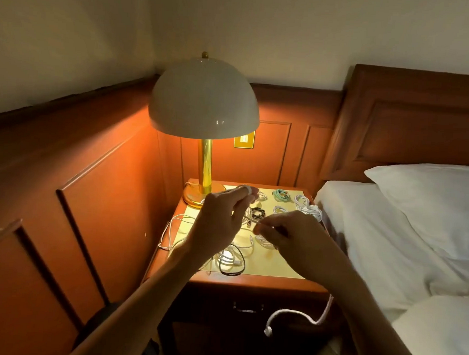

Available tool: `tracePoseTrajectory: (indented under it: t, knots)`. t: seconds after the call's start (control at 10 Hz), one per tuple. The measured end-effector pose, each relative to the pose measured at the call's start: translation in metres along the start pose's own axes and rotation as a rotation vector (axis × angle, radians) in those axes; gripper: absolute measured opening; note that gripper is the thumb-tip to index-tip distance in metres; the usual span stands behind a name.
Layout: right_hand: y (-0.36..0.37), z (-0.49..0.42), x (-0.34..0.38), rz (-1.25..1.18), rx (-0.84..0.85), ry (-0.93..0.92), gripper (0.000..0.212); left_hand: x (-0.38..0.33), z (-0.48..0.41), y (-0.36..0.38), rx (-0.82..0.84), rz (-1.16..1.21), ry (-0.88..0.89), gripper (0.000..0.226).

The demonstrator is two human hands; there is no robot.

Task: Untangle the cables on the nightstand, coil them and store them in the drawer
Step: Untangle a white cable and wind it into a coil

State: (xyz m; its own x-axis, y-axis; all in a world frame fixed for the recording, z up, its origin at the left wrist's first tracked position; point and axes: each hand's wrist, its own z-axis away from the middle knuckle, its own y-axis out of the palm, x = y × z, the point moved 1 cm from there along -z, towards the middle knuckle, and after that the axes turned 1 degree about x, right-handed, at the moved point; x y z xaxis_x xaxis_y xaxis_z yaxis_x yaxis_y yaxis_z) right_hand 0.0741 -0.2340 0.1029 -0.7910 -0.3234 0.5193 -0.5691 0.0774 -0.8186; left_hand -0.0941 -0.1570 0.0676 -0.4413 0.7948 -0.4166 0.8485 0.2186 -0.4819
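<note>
Wood wall panelling (pixel 89 196) far left. Lit dome lamp (pixel 203 104) on back left corner of desk (pixel 249 282). Loose white cable (pixel 170 228) loops over the desk's left edge. Left hand (pixel 220 217) raised above the desk, grip narrow, fingers pinching a pale cable (pixel 248 219), a white bit of it sits over the top finger. The same cable runs across to right hand (pixel 293 235), whose grip is also narrow, fingertips pinching it. Below the hands, a tangle of white and black cables (pixel 231 262) lies on yellow mat (pixel 277 265) near the front edge. At the back: black coil (pixel 258 212), teal coil (pixel 281 195), white coils (pixel 308 206), all lying apart on the mat. Drawer (pixel 220 302) under the top is closed. Another white cable (pixel 296 315) hangs down in front of it. Bed (pixel 388 241) with pillow (pixel 432 206) at right.
</note>
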Motion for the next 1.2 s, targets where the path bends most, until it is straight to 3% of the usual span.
tracePoseTrajectory:
  t: [0.1,0.2,0.3,0.4,0.5,0.6,0.7,0.8,0.9,1.0,1.1,1.2]
  knots:
    - [-0.012,-0.005,0.001,0.195,-0.086,-0.04,0.018,0.01,0.002,-0.005,0.296,0.006,-0.01,0.019]
    - [-0.031,-0.022,-0.01,0.152,-0.162,-0.104,0.016,0.003,0.006,-0.013,0.655,0.534,-0.295,0.03]
    - [-0.035,-0.036,-0.019,-0.203,-0.145,-0.118,0.024,0.0,0.005,-0.029,0.643,1.089,-0.438,0.035]
    - [-0.009,-0.035,-0.015,-0.438,-0.203,-0.094,0.02,-0.014,0.001,-0.031,0.415,1.495,-0.521,0.034]
    - [0.027,-0.027,-0.007,-0.496,-0.209,-0.097,0.019,-0.031,-0.009,-0.02,-0.117,2.032,-0.725,0.03]
    - [0.05,-0.018,-0.005,-0.457,-0.148,-0.006,0.02,-0.028,-0.023,-0.008,-0.446,1.714,-0.687,0.022]
    - [0.045,-0.01,-0.005,-0.219,-0.149,-0.019,0.019,-0.008,-0.018,-0.005,-0.344,0.414,-0.206,0.018]
    - [0.015,-0.013,-0.014,0.06,-0.203,-0.086,0.019,0.009,-0.002,-0.002,0.094,-0.113,0.179,0.013]
    - [-0.014,-0.024,-0.029,0.101,-0.211,-0.118,0.014,0.003,0.001,-0.012,0.481,0.203,-0.04,0.019]
    - [-0.022,-0.033,-0.048,-0.129,-0.178,-0.123,0.01,-0.002,-0.003,-0.03,0.818,0.534,-0.291,0.028]
    - [-0.003,-0.03,-0.045,-0.354,-0.185,-0.08,0.023,-0.006,-0.001,-0.035,0.735,1.053,-0.352,0.03]
    - [0.031,-0.019,-0.028,-0.455,-0.225,-0.09,0.028,-0.018,-0.007,-0.024,0.22,1.763,-0.576,0.021]
